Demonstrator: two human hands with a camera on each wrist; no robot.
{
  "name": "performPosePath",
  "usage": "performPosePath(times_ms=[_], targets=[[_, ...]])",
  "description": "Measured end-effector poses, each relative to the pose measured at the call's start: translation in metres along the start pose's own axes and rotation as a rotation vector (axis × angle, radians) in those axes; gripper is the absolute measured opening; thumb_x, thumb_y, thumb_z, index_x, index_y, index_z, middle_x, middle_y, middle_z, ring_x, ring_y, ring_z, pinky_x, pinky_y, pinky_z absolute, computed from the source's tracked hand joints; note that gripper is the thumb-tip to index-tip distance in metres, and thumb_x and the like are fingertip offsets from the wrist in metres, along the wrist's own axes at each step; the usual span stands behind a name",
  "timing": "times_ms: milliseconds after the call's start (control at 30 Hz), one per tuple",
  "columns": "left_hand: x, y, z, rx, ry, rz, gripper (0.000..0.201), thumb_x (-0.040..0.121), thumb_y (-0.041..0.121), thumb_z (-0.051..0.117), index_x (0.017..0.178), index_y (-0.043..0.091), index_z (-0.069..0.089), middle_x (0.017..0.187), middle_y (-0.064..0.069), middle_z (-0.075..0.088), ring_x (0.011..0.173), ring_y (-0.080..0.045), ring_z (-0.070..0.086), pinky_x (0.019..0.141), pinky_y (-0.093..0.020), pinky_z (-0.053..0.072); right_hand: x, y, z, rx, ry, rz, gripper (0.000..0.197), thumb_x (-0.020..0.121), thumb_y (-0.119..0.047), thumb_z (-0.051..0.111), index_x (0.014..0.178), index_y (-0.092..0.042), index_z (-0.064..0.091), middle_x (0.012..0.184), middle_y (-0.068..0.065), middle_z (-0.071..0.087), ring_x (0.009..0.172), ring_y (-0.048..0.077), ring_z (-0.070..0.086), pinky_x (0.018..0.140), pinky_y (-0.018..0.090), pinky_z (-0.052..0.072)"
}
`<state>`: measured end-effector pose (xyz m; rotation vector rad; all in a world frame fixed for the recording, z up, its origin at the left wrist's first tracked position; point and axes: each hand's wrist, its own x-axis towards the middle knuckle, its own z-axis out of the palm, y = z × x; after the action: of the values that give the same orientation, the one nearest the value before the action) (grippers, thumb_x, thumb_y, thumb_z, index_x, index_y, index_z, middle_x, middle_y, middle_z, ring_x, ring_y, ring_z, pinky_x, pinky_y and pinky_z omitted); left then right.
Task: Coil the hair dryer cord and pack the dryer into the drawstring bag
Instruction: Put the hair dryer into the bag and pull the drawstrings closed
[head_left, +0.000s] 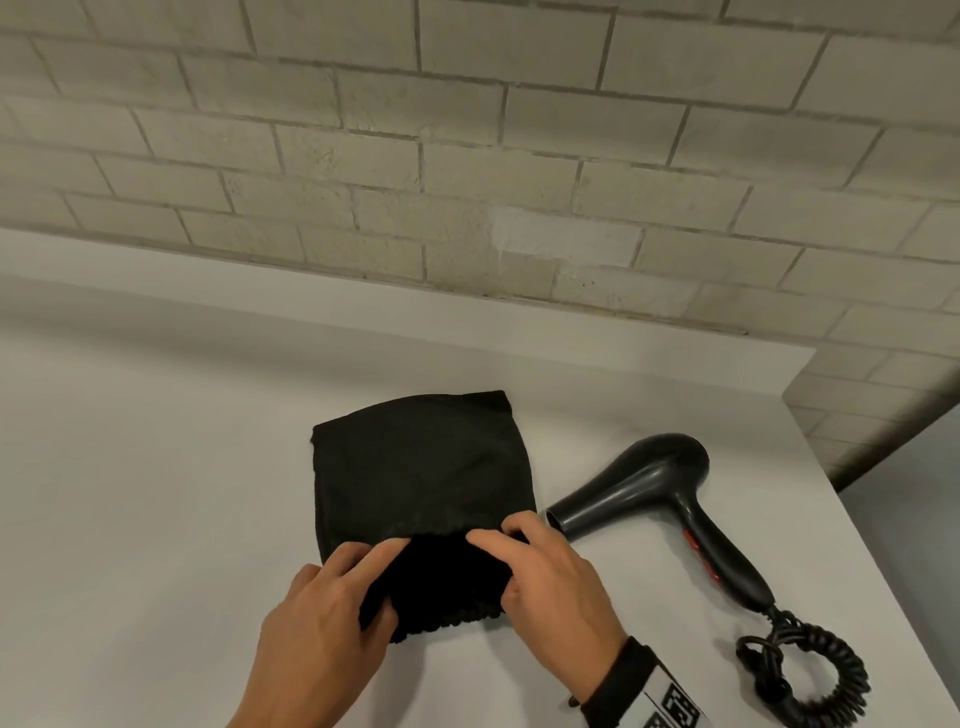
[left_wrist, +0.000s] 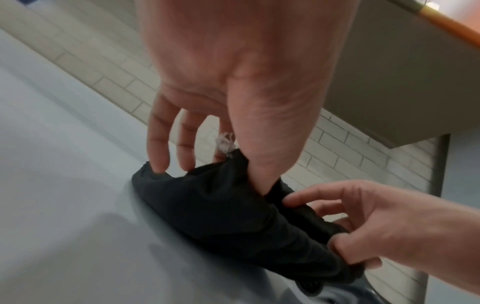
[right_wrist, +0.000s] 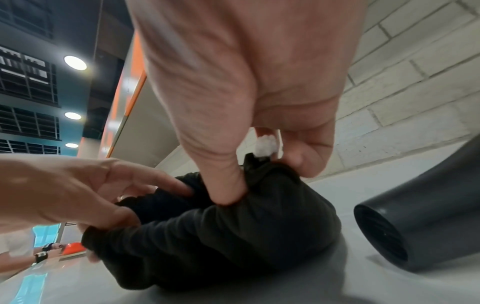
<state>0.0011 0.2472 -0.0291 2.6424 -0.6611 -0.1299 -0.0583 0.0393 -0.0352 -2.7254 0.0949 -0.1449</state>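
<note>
While both hands (head_left: 322, 608) (head_left: 550, 566) pinch the bag's (head_left: 421, 467) mouth open, the dryer (head_left: 660, 493) waits at three o'clock, cord (head_left: 810, 670) coiled

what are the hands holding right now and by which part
Both the left hand and right hand grip the black drawstring bag at its gathered open rim, one at each side.
</note>
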Motion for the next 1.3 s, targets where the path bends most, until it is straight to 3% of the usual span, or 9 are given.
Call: performPosePath(times_ms=[133, 200, 300, 467, 600, 767, 967, 1100, 1300], targets=[[0.01, 0.012, 0.001, -0.167, -0.012, 0.054, 0.062, 0.084, 0.026, 0.069, 0.134, 0.05, 0.043, 0.113, 0.03, 0.052, 0.088, -0.004, 0.059, 0.074, -0.008, 0.046, -0.003, 0.004, -0.001, 0.012, -0.039, 0.028, 0.069, 0.089, -0.008, 0.053, 0.138, -0.05, 0.028, 0.132, -0.009, 0.041, 0.11, 0.017, 0.051, 0.085, 0.029, 0.054], [0.015, 0.011, -0.001, -0.252, -0.04, 0.067, 0.062, 0.08, 0.014, 0.073, 0.129, 0.046, 0.052, 0.108, 0.032, 0.053, 0.09, -0.002, 0.06, 0.076, -0.006, 0.046, -0.01, 0.011, -0.008, 0.168, -0.056, 0.037, 0.056, 0.091, -0.021, 0.057, 0.135, -0.052, 0.039, 0.138, -0.015, 0.035, 0.12, 0.008, 0.042, 0.096, 0.015, 0.043], [0.021, 0.012, -0.003, -0.313, -0.022, 0.052, 0.059, 0.079, 0.011, 0.076, 0.124, 0.043, 0.056, 0.101, 0.033, 0.054, 0.089, 0.003, 0.059, 0.072, -0.001, 0.041, -0.029, 0.037, -0.035, 0.313, 0.035, 0.106, 0.029, 0.088, -0.042, 0.063, 0.116, -0.049, 0.06, 0.133, -0.024, 0.04, 0.121, -0.005, 0.04, 0.094, 0.003, 0.033], [0.03, 0.014, 0.0, -0.366, 0.023, -0.012, 0.054, 0.079, 0.017, 0.078, 0.127, 0.035, 0.058, 0.102, 0.026, 0.057, 0.088, 0.001, 0.057, 0.081, -0.013, 0.046, -0.085, 0.115, -0.08, 0.053, 0.334, 0.515, 0.032, 0.081, -0.04, 0.07, 0.11, -0.031, 0.062, 0.106, -0.007, 0.065, 0.082, 0.012, 0.061, 0.082, 0.038, 0.052], [0.033, 0.019, 0.005, -0.361, 0.005, -0.029, 0.053, 0.08, 0.022, 0.078, 0.129, 0.031, 0.057, 0.105, 0.019, 0.057, 0.092, -0.005, 0.055, 0.089, -0.024, 0.049, -0.117, 0.151, -0.095, 0.1, 0.204, 0.85, 0.055, 0.075, -0.055, 0.069, 0.121, -0.027, 0.055, 0.115, -0.001, 0.062, 0.099, 0.017, 0.054, 0.087, 0.038, 0.049], [0.037, 0.029, 0.006, -0.36, -0.011, -0.016, 0.054, 0.082, 0.026, 0.076, 0.132, 0.031, 0.055, 0.108, 0.016, 0.059, 0.096, -0.007, 0.055, 0.092, -0.026, 0.049, -0.114, 0.155, -0.083, 0.044, -0.009, 0.764, 0.081, 0.061, -0.083, 0.054, 0.127, -0.038, 0.043, 0.112, -0.016, 0.057, 0.093, 0.009, 0.058, 0.079, 0.028, 0.048], [0.042, 0.04, 0.003, -0.35, 0.0, 0.016, 0.054, 0.084, 0.032, 0.074, 0.133, 0.033, 0.053, 0.11, 0.017, 0.058, 0.102, -0.006, 0.056, 0.09, -0.017, 0.046, -0.093, 0.152, -0.075, -0.069, -0.032, 0.719, 0.06, 0.071, -0.075, 0.056, 0.119, -0.043, 0.038, 0.083, -0.017, 0.064, 0.066, 0.003, 0.064, 0.065, 0.028, 0.055], [0.047, 0.047, 0.004, -0.354, -0.006, 0.015, 0.056, 0.085, 0.035, 0.072, 0.136, 0.032, 0.05, 0.114, 0.015, 0.056, 0.105, -0.006, 0.054, 0.096, -0.023, 0.047, -0.089, 0.157, -0.07, -0.007, 0.011, 0.727, 0.036, 0.079, -0.064, 0.058, 0.104, -0.04, 0.047, 0.06, -0.011, 0.068, 0.051, 0.001, 0.064, 0.06, 0.03, 0.057], [0.053, 0.055, 0.002, -0.353, -0.017, 0.026, 0.062, 0.086, 0.038, 0.07, 0.142, 0.03, 0.044, 0.112, 0.014, 0.054, 0.102, -0.007, 0.053, 0.092, -0.022, 0.048, -0.091, 0.152, -0.071, 0.037, 0.068, 0.723, 0.025, 0.086, -0.062, 0.052, 0.095, -0.038, 0.051, 0.059, -0.011, 0.069, 0.051, 0.002, 0.065, 0.058, 0.026, 0.054]])
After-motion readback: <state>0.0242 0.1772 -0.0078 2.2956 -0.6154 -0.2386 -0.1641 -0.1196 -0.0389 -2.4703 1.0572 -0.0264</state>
